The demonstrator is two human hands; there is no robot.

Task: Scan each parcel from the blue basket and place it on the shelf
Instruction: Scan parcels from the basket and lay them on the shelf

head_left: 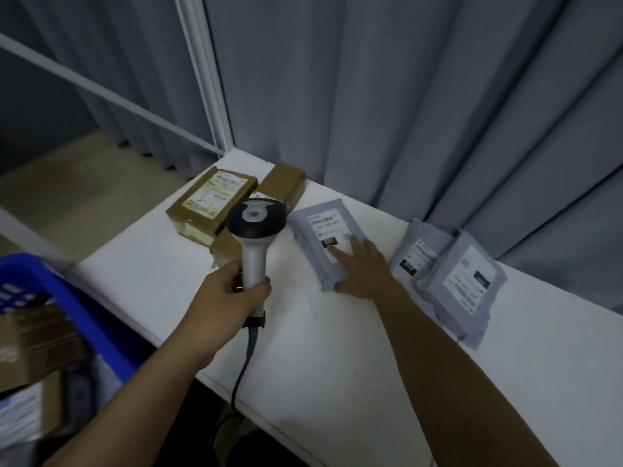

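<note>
Blue basket [43, 281], off the shelf's near left edge, holds parcels not yet scanned; contents blurred. Left hand [229, 294] grips the scanner [254, 230] handle, head raised. Right hand [362, 267] lies flat, fingers straight, on the grey parcel [318, 227] mid-shelf [303, 348], label up and marked 231. Judged placed or nearly so. Two grey mailers [458, 281] sit toward the right edge, brown boxes [212, 200] at the far left corner: task partly done

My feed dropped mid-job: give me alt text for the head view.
The left hand grips a barcode scanner while the right hand rests flat on a grey parcel on the white shelf; other parcels lie nearby.
</note>
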